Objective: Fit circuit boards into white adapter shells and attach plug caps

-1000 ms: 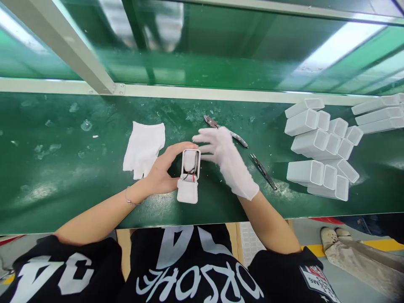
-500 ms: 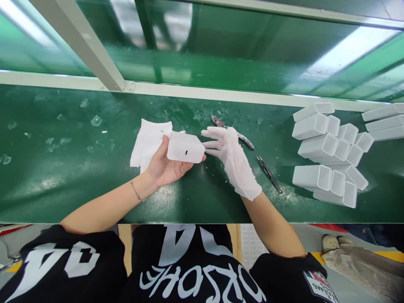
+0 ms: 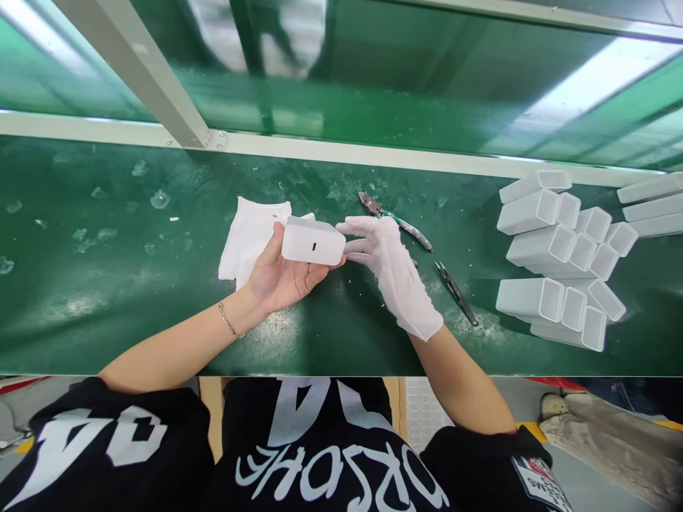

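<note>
My bare left hand (image 3: 285, 274) grips a white plastic housing (image 3: 314, 242) from its left side and from below; a small dark slot shows in the face turned to me. My right hand (image 3: 381, 267), in a white glove, is beside the housing's right end with its fingers stretched out and apart. Its fingertips are at the housing's edge, and I cannot tell whether they touch. Behind my left hand a white cloth or glove (image 3: 248, 238) lies on the green table. Cutting pliers (image 3: 400, 222) lie just beyond my right hand, and tweezers (image 3: 456, 294) to its right.
Several white open-ended housings (image 3: 555, 245) are stacked at the right, with more (image 3: 654, 206) at the far right edge. A pale metal rail (image 3: 341, 151) runs along the table's back, joined by a slanting post (image 3: 133, 67). Small scraps dot the green tabletop (image 3: 107, 284).
The housing has tipped slightly in my left hand, so more of its upper side shows. My right hand has barely moved, its fingers still apart. The view has shifted a little.
</note>
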{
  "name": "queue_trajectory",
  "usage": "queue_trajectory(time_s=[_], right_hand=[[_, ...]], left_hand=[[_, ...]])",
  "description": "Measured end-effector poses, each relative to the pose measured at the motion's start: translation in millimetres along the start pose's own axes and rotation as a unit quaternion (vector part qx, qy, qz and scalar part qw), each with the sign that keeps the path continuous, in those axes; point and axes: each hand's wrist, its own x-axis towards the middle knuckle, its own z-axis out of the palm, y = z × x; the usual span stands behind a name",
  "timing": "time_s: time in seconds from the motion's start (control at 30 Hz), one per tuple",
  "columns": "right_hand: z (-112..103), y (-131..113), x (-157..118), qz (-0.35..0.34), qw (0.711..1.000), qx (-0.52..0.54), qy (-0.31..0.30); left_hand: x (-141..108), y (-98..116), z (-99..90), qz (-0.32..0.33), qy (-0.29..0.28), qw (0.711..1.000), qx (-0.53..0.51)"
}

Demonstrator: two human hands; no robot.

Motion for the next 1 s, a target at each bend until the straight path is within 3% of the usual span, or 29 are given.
queue_trajectory(time_s=[0.1, 0.17, 0.23, 0.27, 0.33, 0.37, 0.43, 0.57, 0.63, 0.67, 0.77, 0.83, 0.9, 1.0], right_hand=[[-1.4, -4.0, 2.4, 0.007, 1.000, -0.001, 0.021], [-5.0, -7.4, 6.0, 0.003, 0.998, 0.004, 0.059], [-10.8, -10.8, 10.5, -0.006, 0.995, 0.009, 0.104], [-14.0, -12.2, 12.6, -0.013, 0.992, 0.011, 0.124], [-19.8, -14.2, 16.0, -0.027, 0.988, 0.021, 0.151], [-21.9, -14.7, 17.4, -0.033, 0.986, 0.026, 0.162], [-23.7, -14.7, 19.8, -0.035, 0.982, 0.029, 0.181], [-20.6, -13.4, 24.8, -0.019, 0.980, 0.036, 0.196], [-18.6, -13.7, 27.0, -0.012, 0.977, 0.054, 0.205], [-17.9, -14.1, 27.8, -0.008, 0.976, 0.063, 0.210], [-17.1, -14.9, 28.7, -0.002, 0.973, 0.078, 0.216], [-16.3, -13.4, 28.4, -0.005, 0.973, 0.081, 0.214], [-14.6, -10.0, 27.6, -0.018, 0.977, 0.070, 0.202], [-11.4, -4.9, 25.4, -0.051, 0.983, 0.037, 0.169]], left_hand=[[0.6, -1.3, -5.2, 0.080, 0.013, 0.993, 0.091], [0.0, 1.6, -7.7, 0.197, 0.036, 0.955, 0.220], [-1.1, 7.7, -8.4, 0.290, 0.015, 0.869, 0.400], [-1.7, 11.3, -7.9, 0.300, -0.014, 0.816, 0.493], [-2.8, 17.8, -6.1, 0.259, -0.078, 0.722, 0.637], [-3.3, 20.1, -5.1, 0.234, -0.096, 0.690, 0.678], [-3.8, 21.9, -3.9, 0.228, -0.093, 0.665, 0.705], [-1.3, 16.2, -3.5, 0.250, -0.088, 0.652, 0.711], [0.7, 12.4, -2.7, 0.226, -0.074, 0.671, 0.702], [1.3, 11.2, -2.2, 0.214, -0.056, 0.707, 0.672], [1.3, 11.7, 0.1, 0.205, 0.036, 0.877, 0.434], [1.0, 14.5, 2.0, 0.190, 0.092, 0.954, 0.213], [1.3, 16.8, 3.9, 0.164, 0.123, 0.977, 0.052], [1.7, 15.6, 5.0, 0.142, 0.133, 0.980, -0.049]])
